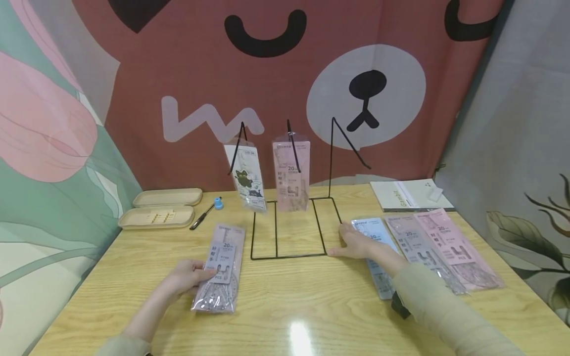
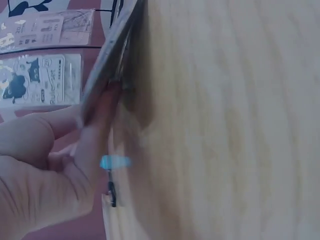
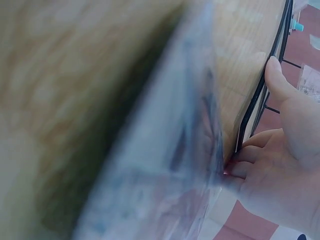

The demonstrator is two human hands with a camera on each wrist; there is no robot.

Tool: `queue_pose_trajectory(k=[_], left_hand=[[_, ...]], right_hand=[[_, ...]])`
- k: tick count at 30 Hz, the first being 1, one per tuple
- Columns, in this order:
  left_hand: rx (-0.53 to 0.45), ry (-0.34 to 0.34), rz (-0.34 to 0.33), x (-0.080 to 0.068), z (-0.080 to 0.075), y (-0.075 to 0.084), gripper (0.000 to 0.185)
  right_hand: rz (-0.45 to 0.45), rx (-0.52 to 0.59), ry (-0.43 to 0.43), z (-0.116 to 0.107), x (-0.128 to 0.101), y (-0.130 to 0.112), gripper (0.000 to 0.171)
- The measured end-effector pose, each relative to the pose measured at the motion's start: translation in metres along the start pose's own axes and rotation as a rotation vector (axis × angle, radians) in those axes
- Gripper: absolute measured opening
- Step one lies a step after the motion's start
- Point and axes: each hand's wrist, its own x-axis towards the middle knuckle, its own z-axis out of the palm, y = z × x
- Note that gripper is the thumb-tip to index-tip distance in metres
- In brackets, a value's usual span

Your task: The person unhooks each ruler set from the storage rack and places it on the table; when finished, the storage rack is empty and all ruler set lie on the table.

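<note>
My left hand (image 1: 188,277) pinches a greyish-purple ruler set packet (image 1: 224,262), thumb on its printed front. In the left wrist view the packet (image 2: 107,60) is seen edge-on and tilted off the table. My right hand (image 1: 354,243) holds the front right corner of a black wire display rack (image 1: 289,256); in the right wrist view the thumb lies along the wire (image 3: 259,90) and the fingers curl beside it. From the rack's left hook hangs a white ruler set packet (image 1: 247,173), and from its middle hook a pink one (image 1: 291,175). The right hook (image 1: 352,141) is bare.
To the right lie blue (image 1: 380,257), purple (image 1: 420,249) and pink (image 1: 458,247) packets, the blue one under my right forearm. Behind them is a Gambit pad (image 1: 409,195). At the back left are an open cream case (image 1: 156,216), a black pen (image 1: 205,216) and a blue cap (image 1: 218,203).
</note>
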Motion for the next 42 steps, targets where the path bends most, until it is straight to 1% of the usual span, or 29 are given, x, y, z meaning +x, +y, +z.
queue_pose_trajectory(k=[3,5,7,8,10,11,15,19,23,25,27,29,32,36,42], left_hand=[[0.13,0.088,-0.017,-0.003,0.0,0.006,0.04],[0.27,0.149,-0.006,-0.006,-0.001,0.014,0.048],[0.401,0.183,0.025,-0.009,-0.003,0.023,0.061],[0.444,0.193,0.042,-0.01,-0.004,0.027,0.067],[0.51,0.212,0.065,-0.012,-0.005,0.033,0.077],[0.518,0.213,0.073,-0.012,-0.005,0.036,0.081],[0.503,0.234,0.105,-0.005,-0.002,0.045,0.092],[0.451,0.272,0.185,0.013,0.001,0.049,0.099],[0.4,0.3,0.286,0.033,0.003,0.051,0.099],[0.363,0.299,0.317,0.042,0.004,0.054,0.097],[0.327,0.292,0.335,0.051,0.004,0.057,0.093],[0.298,0.282,0.328,0.06,0.005,0.06,0.092],[0.276,0.262,0.296,0.071,0.005,0.064,0.093],[0.252,0.249,0.266,0.083,0.006,0.07,0.097],[0.188,0.24,0.253,0.097,0.008,0.082,0.101]], right_hand=[[-0.003,0.0,0.0,0.0,0.0,-0.001,0.101],[-0.001,-0.002,-0.001,0.0,0.0,-0.001,0.102],[-0.009,-0.005,0.0,-0.001,0.001,-0.001,0.101],[-0.011,-0.007,0.002,-0.001,0.001,-0.001,0.101],[-0.008,-0.007,-0.001,0.0,0.0,-0.001,0.101],[-0.008,-0.006,-0.002,0.0,0.0,0.0,0.101],[0.004,0.002,-0.009,0.001,0.0,0.0,0.101],[0.005,0.01,-0.007,0.0,-0.001,0.0,0.101],[0.007,0.009,-0.009,0.0,-0.001,-0.001,0.101],[0.004,0.004,-0.009,0.0,-0.002,-0.002,0.101],[0.007,-0.001,-0.007,0.0,-0.002,-0.002,0.1],[0.007,-0.006,-0.003,-0.001,-0.002,-0.002,0.1],[0.009,-0.005,-0.001,-0.001,-0.002,-0.001,0.1],[0.015,0.003,-0.011,-0.001,-0.002,-0.001,0.101],[0.017,-0.002,-0.015,0.0,-0.001,-0.002,0.1]])
